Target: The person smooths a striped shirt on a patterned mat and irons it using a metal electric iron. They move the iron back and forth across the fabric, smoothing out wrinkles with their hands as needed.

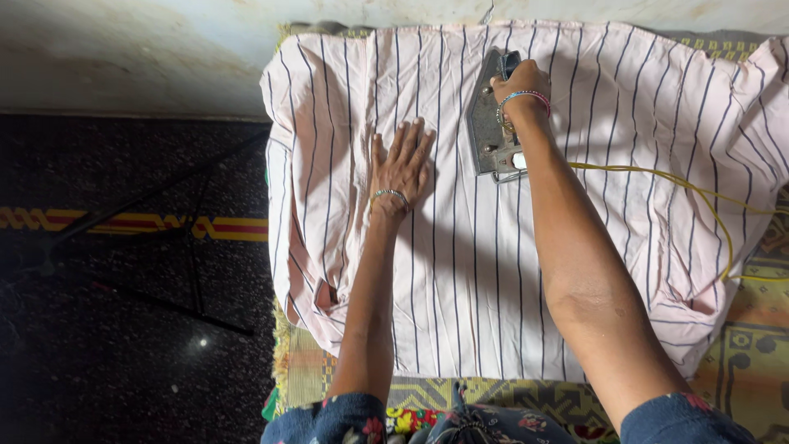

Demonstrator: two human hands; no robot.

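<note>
While the right hand is clenched around the handle of a metal iron resting on the upper middle of a pink striped shirt, the left hand lies released and flat, fingers spread, just beside it, seemingly to keep the cloth taut. A yellow cord trails right off the iron, away from both arms, across the patterned mat under the shirt.

packages: none | labels: none | signs: none | screens: none
</note>
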